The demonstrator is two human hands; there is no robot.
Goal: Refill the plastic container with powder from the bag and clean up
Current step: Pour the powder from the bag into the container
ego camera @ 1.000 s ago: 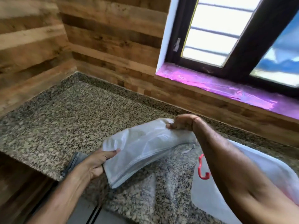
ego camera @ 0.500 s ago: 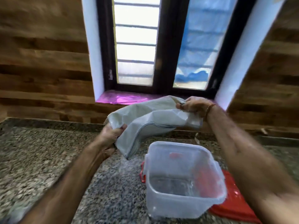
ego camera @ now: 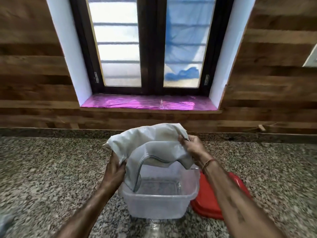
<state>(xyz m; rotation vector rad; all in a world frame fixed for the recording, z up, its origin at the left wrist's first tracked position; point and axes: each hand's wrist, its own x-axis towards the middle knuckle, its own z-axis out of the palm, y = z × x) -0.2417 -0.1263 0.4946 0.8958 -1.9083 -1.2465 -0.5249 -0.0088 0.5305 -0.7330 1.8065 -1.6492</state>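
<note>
Hanging over the container (ego camera: 159, 205), the bag (ego camera: 149, 140) droops with its lower fold dipping inside the left half of the tub and hiding the far rim. The left hand (ego camera: 114, 170) grips the bag's left edge, fingers curled round it; the right hand (ego camera: 192, 146) pinches the top right corner. The container stands on the granite surface (ego camera: 42, 169). A red lid (ego camera: 205, 203) lies at its right side, partly hidden by the right forearm. Behind is a wood-panelled wall with a dark-framed window (ego camera: 151, 45) and a pink foil-covered sill (ego camera: 147, 104). Half a second earlier the bag was held higher and left of the container, clear of its mouth; now it sits lower, over the opening.
</note>
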